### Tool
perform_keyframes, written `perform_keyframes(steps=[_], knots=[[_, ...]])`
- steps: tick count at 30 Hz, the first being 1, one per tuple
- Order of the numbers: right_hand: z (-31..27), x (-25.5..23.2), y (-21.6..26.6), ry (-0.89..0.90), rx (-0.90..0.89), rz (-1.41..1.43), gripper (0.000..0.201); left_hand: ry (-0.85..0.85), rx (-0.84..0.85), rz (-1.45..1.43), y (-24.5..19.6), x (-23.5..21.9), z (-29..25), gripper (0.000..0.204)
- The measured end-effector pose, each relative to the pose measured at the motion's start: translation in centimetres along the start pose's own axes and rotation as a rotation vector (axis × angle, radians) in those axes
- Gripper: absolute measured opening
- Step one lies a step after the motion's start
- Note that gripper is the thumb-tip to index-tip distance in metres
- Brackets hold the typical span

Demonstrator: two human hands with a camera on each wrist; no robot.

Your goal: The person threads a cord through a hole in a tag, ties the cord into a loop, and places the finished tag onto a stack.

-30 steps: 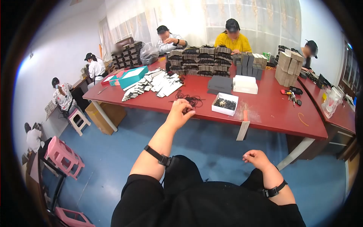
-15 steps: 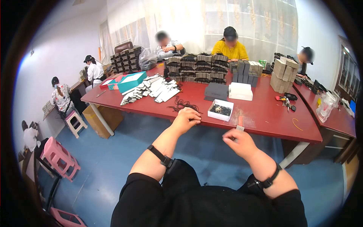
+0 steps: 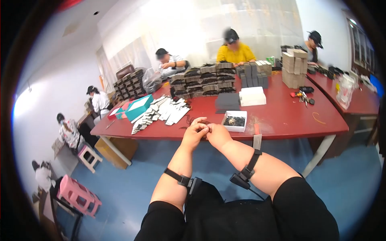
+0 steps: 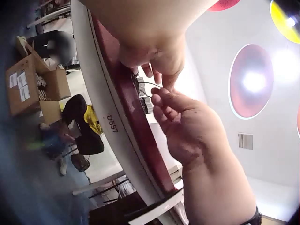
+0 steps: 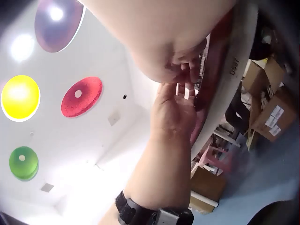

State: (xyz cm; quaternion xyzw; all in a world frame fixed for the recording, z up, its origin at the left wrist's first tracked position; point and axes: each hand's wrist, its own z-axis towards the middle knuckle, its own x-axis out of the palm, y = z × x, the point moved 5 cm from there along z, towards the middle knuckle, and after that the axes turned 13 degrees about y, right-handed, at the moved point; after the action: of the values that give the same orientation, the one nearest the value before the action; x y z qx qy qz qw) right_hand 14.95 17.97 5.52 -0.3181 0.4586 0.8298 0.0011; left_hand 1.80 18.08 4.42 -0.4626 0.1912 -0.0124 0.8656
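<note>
Both hands meet just over the near edge of the red table [image 3: 289, 124] in the head view. A thin black cord [image 4: 151, 83] runs between their fingertips, as the left wrist view shows. My left hand [image 3: 194, 134] pinches it, fingers bent and partly hidden behind the thumb. From the other side, thumb and forefinger of my right hand [image 3: 219, 136] grip the same cord. More dark cords [image 3: 189, 119] lie loose on the tabletop just beyond the hands.
A white box [image 3: 235, 128] with small black pieces stands right of the hands. A pale strip [image 3: 257, 141] with an orange end juts over the table edge. White strips [image 3: 175, 114] are heaped at the left. Bundled stacks [image 3: 201, 82] line the back, with people seated beyond.
My right hand has come up and left from beside the lap to meet the left hand. My left hand stays near the table edge. The head view has tilted.
</note>
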Motion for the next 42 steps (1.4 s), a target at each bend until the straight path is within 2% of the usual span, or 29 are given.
perform_keyframes(steps=[2, 3, 4, 7, 8, 10, 12, 13, 15, 16, 18, 19, 20, 21, 22, 23, 24, 26, 28, 30, 32, 33, 34, 35, 36, 37, 39, 40, 42], knots=[[0.3, 0.8, -2.2, 0.005, 0.074, 0.224, 0.014, 0.099, -0.143, -0.141, 0.6, 0.4, -0.1, 0.012], [-0.1, 0.5, -2.1, -0.012, 0.089, 0.284, 0.018, 0.12, -0.088, -0.068, 0.1, 0.6, 0.2, 0.027], [-0.5, 0.3, -2.1, -0.039, 0.099, 0.4, 0.019, 0.136, -0.104, -0.066, 0.0, 0.6, 0.4, 0.027], [-2.8, -1.3, -1.0, -0.038, 0.098, 0.374, 0.022, 0.396, -0.297, 0.521, 0.1, 1.5, 0.7, 0.046], [-4.2, -2.6, 0.2, -0.099, 0.028, 0.292, 0.024, 0.403, -0.301, 0.519, 0.4, 1.6, 0.7, 0.046], [-7.0, -5.2, 1.8, -0.32, -0.152, 0.121, 0.026, 0.422, -0.259, 0.892, 0.9, 1.7, 1.0, 0.046], [-10.3, -8.2, 2.7, -0.38, -0.177, 0.061, 0.02, 0.43, -0.285, 0.908, 1.9, 1.0, 1.4, 0.046], [-11.6, -9.3, 2.6, -0.371, -0.142, 0.296, 0.018, 0.416, -0.321, 0.97, 2.3, 0.5, 1.4, 0.046], [-13.1, -11.3, 1.2, -0.341, -0.125, 0.424, 0.018, 0.401, -0.383, 1.078, 2.6, 0.0, 1.8, 0.046], [-13.8, -12.0, 1.2, -0.286, -0.097, 0.504, 0.018, 0.314, -0.302, 1.144, 2.7, -0.2, 1.9, 0.043], [-14.3, -12.3, 0.2, -0.261, -0.073, 0.547, 0.018, 0.024, -0.029, 1.043, 0.5, 0.2, 2.4, 0.035], [-14.4, -12.5, -0.1, -0.233, -0.061, 0.602, 0.018, -0.047, -0.01, 0.707, -2.8, 2.3, 2.1, 0.028], [-14.6, -12.4, -0.1, -0.203, -0.002, 0.579, 0.02, 0.023, 0.088, 0.661, -5.4, 5.1, 2.1, 0.027], [-14.7, -12.1, -0.4, -0.181, 0.051, 0.585, 0.019, 0.171, 0.115, 0.217, -6.9, 8.9, 1.6, 0.033], [-14.9, -11.6, -0.7, -0.147, 0.107, 0.592, 0.018, 0.364, -0.027, 0.083, -8.7, 12.2, 0.6, 0.041], [-15.3, -11.6, -0.3, -0.142, 0.12, 0.592, 0.018, 0.509, 0.052, -0.021, -9.5, 15.2, -0.1, 0.047], [-15.6, -11.7, 0.5, -0.103, 0.144, 0.572, 0.02, 0.496, 0.004, -0.417, -11.0, 18.0, -0.6, 0.034], [-16.0, -12.8, 0.5, -0.078, 0.157, 0.543, 0.022, 0.525, -0.282, -0.707, -8.5, 18.6, -1.8, 0.018], [-17.5, -15.7, -0.8, -0.361, -0.027, 0.346, 0.02, 0.386, -0.301, -0.438, -8.6, 17.0, -2.3, 0.017], [-18.9, -16.8, -2.0, -0.36, 0.031, 0.361, 0.017, 0.256, -0.176, -0.093, -8.6, 15.2, -2.6, 0.018], [-19.6, -15.6, -2.8, -0.152, 0.136, 0.321, 0.016, 0.178, -0.065, 0.14, -9.2, 15.0, -2.7, 0.017], [-19.8, -15.3, -2.1, -0.002, 0.13, 0.107, 0.016, 0.18, -0.069, 0.142, -9.3, 15.3, -2.7, 0.017], [-19.9, -14.9, -1.1, 0.052, 0.007, -0.255, 0.021, 0.191, 0.065, 0.372, -10.4, 15.9, -2.7, 0.013], [-20.3, -15.2, 0.3, -0.088, -0.071, -0.456, 0.029, 0.2, 0.202, 0.604, -11.5, 16.7, -2.8, 0.01], [-20.6, -15.1, 2.0, -0.233, -0.15, -0.655, 0.039, 0.199, 0.201, 0.61, -12.4, 17.1, -2.8, 0.01], [-20.4, -14.7, 2.3, -0.234, -0.154, -0.65, 0.039, 0.281, 0.236, 0.712, -13.6, 18.2, -3.0, 0.006], [-20.1, -13.1, 2.4, 0.022, -0.289, -0.008, 0.053, 0.428, 0.244, 0.86, -14.9, 19.6, -3.3, 0.007], [-19.8, -10.9, 1.0, 0.218, -0.201, 0.38, 0.055, 0.431, 0.245, 0.865, -14.7, 19.7, -3.1, 0.007], [-20.1, -9.8, 0.1, 0.394, 0.137, 0.488, 0.044, 0.391, 0.315, 0.802, -14.5, 19.5, -2.7, 0.006]])
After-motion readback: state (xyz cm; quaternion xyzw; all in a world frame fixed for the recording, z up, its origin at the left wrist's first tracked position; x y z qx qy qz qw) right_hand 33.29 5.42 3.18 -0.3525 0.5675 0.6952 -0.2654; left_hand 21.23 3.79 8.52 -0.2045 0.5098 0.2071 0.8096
